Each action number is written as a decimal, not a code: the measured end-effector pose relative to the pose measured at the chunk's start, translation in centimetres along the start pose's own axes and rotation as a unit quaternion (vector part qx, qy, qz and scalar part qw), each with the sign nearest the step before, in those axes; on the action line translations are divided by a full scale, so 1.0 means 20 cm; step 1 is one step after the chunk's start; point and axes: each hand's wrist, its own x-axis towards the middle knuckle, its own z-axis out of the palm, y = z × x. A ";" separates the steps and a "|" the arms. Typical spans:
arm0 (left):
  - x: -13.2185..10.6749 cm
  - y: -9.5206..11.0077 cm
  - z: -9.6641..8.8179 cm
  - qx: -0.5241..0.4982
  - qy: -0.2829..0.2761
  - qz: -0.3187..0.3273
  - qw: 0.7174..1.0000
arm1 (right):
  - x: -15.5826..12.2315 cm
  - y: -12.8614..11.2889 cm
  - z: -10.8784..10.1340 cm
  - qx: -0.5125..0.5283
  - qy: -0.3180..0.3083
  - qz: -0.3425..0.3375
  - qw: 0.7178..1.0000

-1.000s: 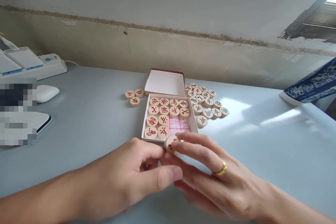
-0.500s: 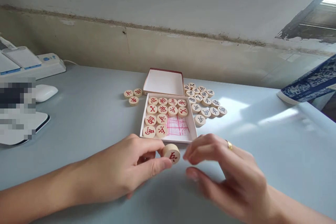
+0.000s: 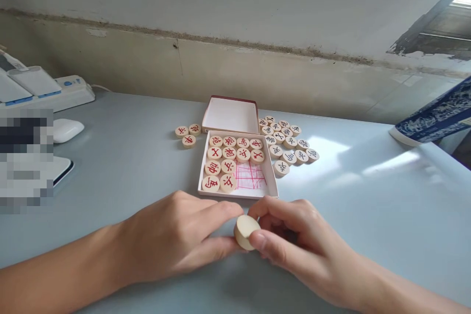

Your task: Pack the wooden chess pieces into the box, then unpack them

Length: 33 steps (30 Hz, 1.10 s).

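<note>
A round wooden xiangqi piece (image 3: 246,231) is pinched between the fingers of my left hand (image 3: 180,235) and my right hand (image 3: 305,245), just in front of the box. Its blank pale face is turned up toward me. The right thumb presses on its edge, while the left thumb and forefinger touch its left side. Beyond the hands lies an open white box (image 3: 201,176) holding several pieces with red characters in rows. At the box's front right, its bottom with red scribbled lines (image 3: 251,176) is exposed.
Behind the box stands its open lid (image 3: 231,114). Several pieces with dark characters (image 3: 281,168) lie to the right, and three red-marked pieces (image 3: 189,141) to the left. A white rounded case (image 3: 68,130), a power strip (image 3: 75,91) and a blue patterned object (image 3: 434,113) sit farther out.
My right hand has closed in and taken hold of the piece beside my left hand. The piece has been turned, so its red character no longer shows.
</note>
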 end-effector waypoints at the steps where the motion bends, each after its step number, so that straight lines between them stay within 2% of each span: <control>1: 0.00 0.00 0.00 -0.003 0.003 0.003 1.000 | 0.00 0.00 0.00 0.014 0.000 -0.002 1.000; 5: 0.00 0.00 -0.01 0.010 0.004 0.024 1.000 | -0.01 0.01 0.01 0.007 0.025 -0.051 0.998; 9: 0.02 0.00 -0.02 -0.027 -0.024 -0.003 0.999 | -0.02 0.05 0.01 -0.086 0.040 -0.150 0.984; 11: 0.02 0.01 -0.01 -0.022 -0.027 -0.008 0.999 | -0.02 0.07 0.01 -0.134 0.034 -0.174 0.975; 15: 0.02 0.00 -0.01 0.025 -0.027 0.016 0.999 | -0.01 0.08 0.01 -0.234 0.046 -0.191 0.952; 20: 0.02 -0.01 -0.01 0.042 -0.042 0.027 0.998 | -0.02 0.09 0.01 -0.300 0.063 -0.143 0.941; 22: 0.02 -0.01 -0.01 0.057 -0.041 0.037 0.997 | -0.03 0.09 0.01 -0.317 0.057 -0.150 0.935; 24: 0.02 -0.01 -0.01 0.072 -0.037 0.043 0.996 | -0.02 0.08 0.00 -0.303 0.054 -0.170 0.936; 26: 0.02 -0.01 -0.01 0.093 -0.032 0.048 0.994 | -0.02 0.07 0.00 -0.256 0.048 -0.171 0.950; 30: 0.02 0.00 -0.03 0.117 -0.021 0.068 0.991 | -0.02 0.02 -0.01 -0.141 0.007 -0.104 0.984; 33: 0.02 0.00 -0.05 0.103 -0.007 0.096 0.990 | -0.02 0.02 -0.01 -0.099 -0.028 -0.085 0.991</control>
